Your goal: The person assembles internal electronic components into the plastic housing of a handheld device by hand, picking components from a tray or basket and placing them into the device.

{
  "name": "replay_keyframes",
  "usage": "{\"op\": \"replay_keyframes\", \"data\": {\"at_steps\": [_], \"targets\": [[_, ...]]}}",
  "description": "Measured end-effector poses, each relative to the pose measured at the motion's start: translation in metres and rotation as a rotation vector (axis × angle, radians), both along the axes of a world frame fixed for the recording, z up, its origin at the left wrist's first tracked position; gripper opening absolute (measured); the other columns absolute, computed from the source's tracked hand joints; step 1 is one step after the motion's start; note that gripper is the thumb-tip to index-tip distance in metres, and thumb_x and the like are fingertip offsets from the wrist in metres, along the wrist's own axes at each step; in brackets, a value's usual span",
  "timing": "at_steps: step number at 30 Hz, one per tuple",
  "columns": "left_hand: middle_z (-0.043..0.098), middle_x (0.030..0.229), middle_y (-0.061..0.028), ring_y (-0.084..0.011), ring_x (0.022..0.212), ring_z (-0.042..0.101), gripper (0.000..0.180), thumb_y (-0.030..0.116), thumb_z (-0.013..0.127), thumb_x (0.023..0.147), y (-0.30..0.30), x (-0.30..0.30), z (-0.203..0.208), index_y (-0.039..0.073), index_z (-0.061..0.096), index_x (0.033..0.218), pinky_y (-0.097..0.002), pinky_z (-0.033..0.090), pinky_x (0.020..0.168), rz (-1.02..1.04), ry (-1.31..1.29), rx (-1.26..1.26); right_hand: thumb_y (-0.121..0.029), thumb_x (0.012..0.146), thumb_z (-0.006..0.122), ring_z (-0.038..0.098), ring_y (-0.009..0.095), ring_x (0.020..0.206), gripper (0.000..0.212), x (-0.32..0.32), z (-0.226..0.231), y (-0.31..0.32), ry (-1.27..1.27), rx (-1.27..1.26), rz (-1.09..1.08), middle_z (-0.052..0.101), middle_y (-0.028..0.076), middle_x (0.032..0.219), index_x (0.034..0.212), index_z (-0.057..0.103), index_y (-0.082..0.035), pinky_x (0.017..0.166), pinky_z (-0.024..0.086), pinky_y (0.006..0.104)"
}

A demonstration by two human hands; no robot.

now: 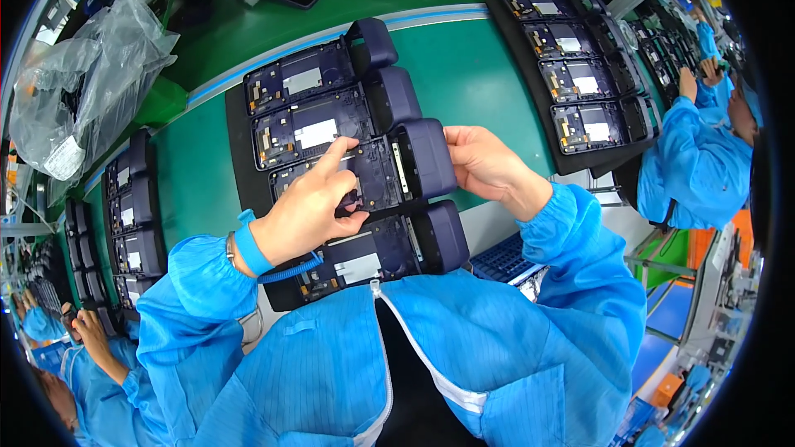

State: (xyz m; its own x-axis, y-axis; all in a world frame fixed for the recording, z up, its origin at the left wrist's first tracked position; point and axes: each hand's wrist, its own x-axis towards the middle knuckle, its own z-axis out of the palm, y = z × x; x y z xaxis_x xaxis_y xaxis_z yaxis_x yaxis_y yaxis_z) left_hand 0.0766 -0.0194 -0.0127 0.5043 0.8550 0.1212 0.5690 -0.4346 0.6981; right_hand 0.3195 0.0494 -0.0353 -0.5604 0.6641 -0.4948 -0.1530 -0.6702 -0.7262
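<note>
Several dark purple device housings with exposed inner parts lie in a row on a black mat [238,145] in front of me. My right hand [487,161] is closed on the raised end of one device housing [429,157], fingertips and thumb at its right edge. Over the flat part of that same housing is my left hand [310,199]. Its index finger stretches toward the border with the housing behind [317,132], and the thumb is spread apart toward me. The other fingers curl inward, and what lies under them is partly hidden. A blue wrist strap [252,248] with a coiled cord circles my left wrist.
A black mat with more housings [580,83] lies on the right of the green bench [455,58], and others [128,215] on the left. Clear plastic bags [91,83] hang at the far left. Co-workers in blue sit on both sides. A dark blue tray [505,261] is under my right forearm.
</note>
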Motion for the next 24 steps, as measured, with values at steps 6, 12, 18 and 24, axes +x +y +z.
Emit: {"op": "replay_keyframes", "data": {"at_steps": [6,12,18,24], "targets": [[0.038,0.127,-0.0214,-0.0259,0.066,0.058,0.032,0.001,0.074,0.060,-0.003,-0.003,-0.003,0.001,0.042,0.063,-0.0306,0.049,0.056,-0.022,-0.016,0.007,-0.007,0.079,0.065,0.061,0.015,0.069,0.011,-0.021,0.016,-0.008,-0.059,0.015,0.009,0.061,0.006,0.074,0.086,0.061,0.000,0.061,0.052,0.0274],[0.037,0.124,-0.0222,-0.0327,0.070,0.061,0.026,0.005,0.072,0.063,-0.003,-0.006,-0.001,-0.003,0.048,0.070,-0.0365,0.051,0.061,-0.050,-0.048,-0.062,-0.009,0.074,0.071,0.060,0.016,0.059,0.019,-0.027,0.016,-0.010,-0.167,0.152,-0.006,0.059,0.007,0.071,0.085,0.058,0.000,0.050,0.051,0.0251],[0.036,0.125,-0.0219,-0.0324,0.070,0.060,0.026,0.005,0.071,0.064,-0.001,-0.008,-0.008,-0.003,0.047,0.069,-0.0364,0.051,0.061,-0.053,-0.042,-0.011,-0.005,0.077,0.066,0.061,0.018,0.060,0.020,-0.027,0.005,-0.002,-0.289,0.256,0.054,0.060,0.010,0.074,0.093,0.054,0.002,0.052,0.052,0.0277],[0.037,0.128,-0.0201,-0.0325,0.075,0.058,0.030,0.004,0.074,0.062,0.001,-0.006,-0.014,0.000,0.045,0.065,-0.0311,0.049,0.060,0.024,-0.009,-0.056,0.004,0.084,0.048,0.061,0.017,0.078,0.020,-0.004,0.001,0.011,-0.417,0.361,0.075,0.062,0.011,0.089,0.103,0.054,0.004,0.068,0.052,0.0272]]}}
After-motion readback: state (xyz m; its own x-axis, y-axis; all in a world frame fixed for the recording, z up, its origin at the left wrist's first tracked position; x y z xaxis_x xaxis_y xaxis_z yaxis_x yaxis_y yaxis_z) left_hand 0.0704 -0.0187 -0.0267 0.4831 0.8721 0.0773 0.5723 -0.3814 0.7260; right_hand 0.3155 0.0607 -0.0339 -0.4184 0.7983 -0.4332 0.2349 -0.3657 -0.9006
